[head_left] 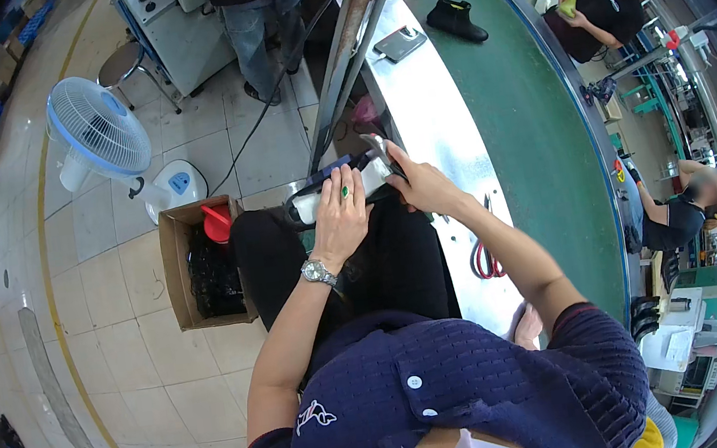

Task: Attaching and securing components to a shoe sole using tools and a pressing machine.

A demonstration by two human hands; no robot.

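The white-and-dark piece [308, 209] rests across my lap, near the centre of the frame, just left of the table's [453, 123] silver edge. Its kind I cannot make out, since my hands cover much of it.

My left hand [340, 224] lies over its middle, the fingers straight and close together on the white part; the thumb is hidden, so I cannot tell whether they close around it or only press. At the piece's upper right end, my right hand [427, 187] has thumb and fingers bent narrowly about a grey metal part [377, 147], perhaps a tool.

I judge the piece light enough for one hand, fairly stiff along its length, with some give at the dark edge. The white face looks smooth and might slide under a flat palm, so the surer hold seems to be the dark rim, thumb on one side and fingers on the other, with my thighs as backing. I'd keep skin off the metal's edge, which could be sharp.

A cardboard box [175, 273] stands left of my knee, a red container [217, 223] in it. Red-handled scissors [485, 255] lie right of my lap, and a black shoe [455, 19] sits at upper right.
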